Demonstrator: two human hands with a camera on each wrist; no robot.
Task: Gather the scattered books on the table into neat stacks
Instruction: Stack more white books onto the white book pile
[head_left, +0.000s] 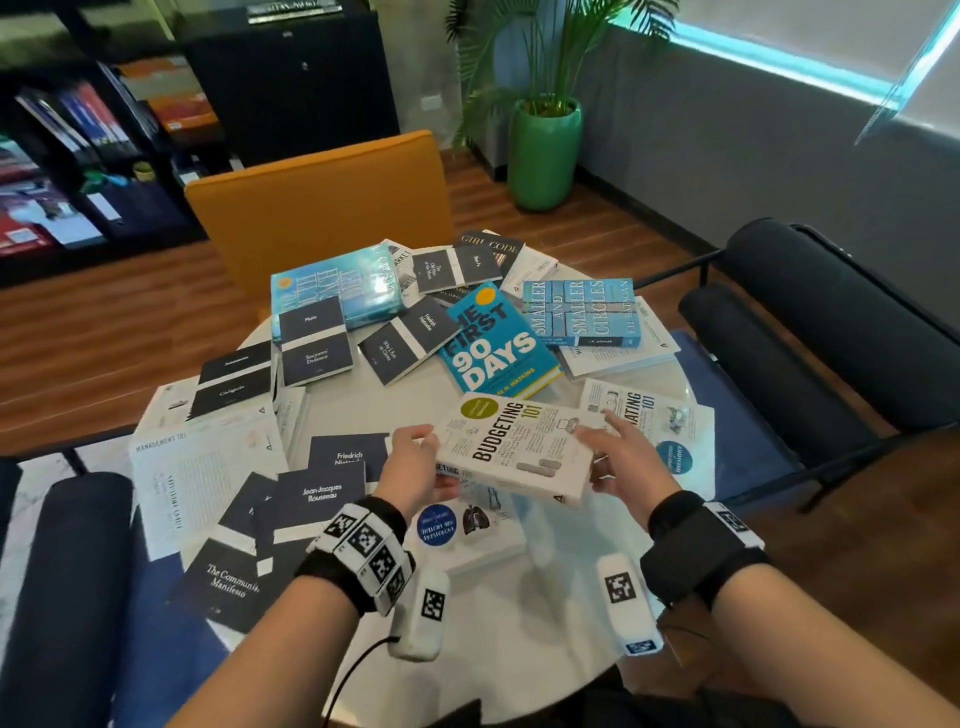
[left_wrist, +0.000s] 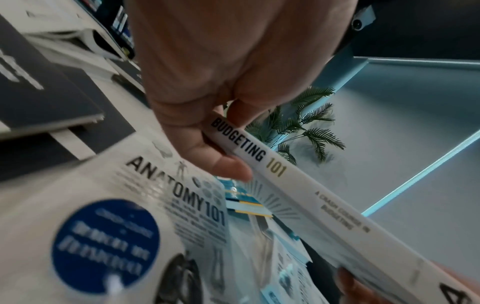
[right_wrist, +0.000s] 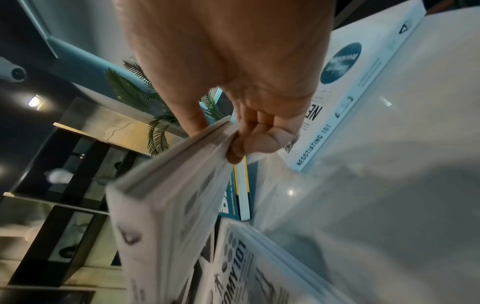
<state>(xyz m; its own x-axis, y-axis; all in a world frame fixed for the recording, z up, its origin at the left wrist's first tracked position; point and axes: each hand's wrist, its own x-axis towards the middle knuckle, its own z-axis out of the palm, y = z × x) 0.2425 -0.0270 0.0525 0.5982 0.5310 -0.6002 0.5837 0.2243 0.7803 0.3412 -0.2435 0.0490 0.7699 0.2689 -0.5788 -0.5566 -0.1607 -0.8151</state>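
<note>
1. On the left of the round white worktop (head_left: 519, 597), the slim black-and-white paperbacks (head_left: 306, 499) lie overlapping and askew, partly on a large white "Management 101" book (head_left: 197, 467). None of it forms a neat stack, so by my judgement the gathering has barely begun.
2. The left hand (head_left: 413, 460) grips the spine end of the white hardback "Budgeting 101" book (head_left: 519, 449), thumb on the cover and curled fingers (left_wrist: 221, 162) beneath.
3. That book is held tilted, clear of the worktop, between the two hands and directly above the white "Anatomy 101" book (left_wrist: 166, 197) lying flat near the person. It looks bound for that one, which would start a first pile of the white "101" titles.
4. The right hand (head_left: 626, 457) pinches the opposite, page-edge side, thumb on top and fingers (right_wrist: 249, 142) curled under.
5. Further right, the white "Negotiating 101" book (head_left: 649, 421) lies flat just beside the right hand. Beyond it, the blue "The First 90 Days" book (head_left: 493, 343) and the pale blue "Smaller and Smaller Circles" book (head_left: 582, 312) remain scattered with others.
</note>
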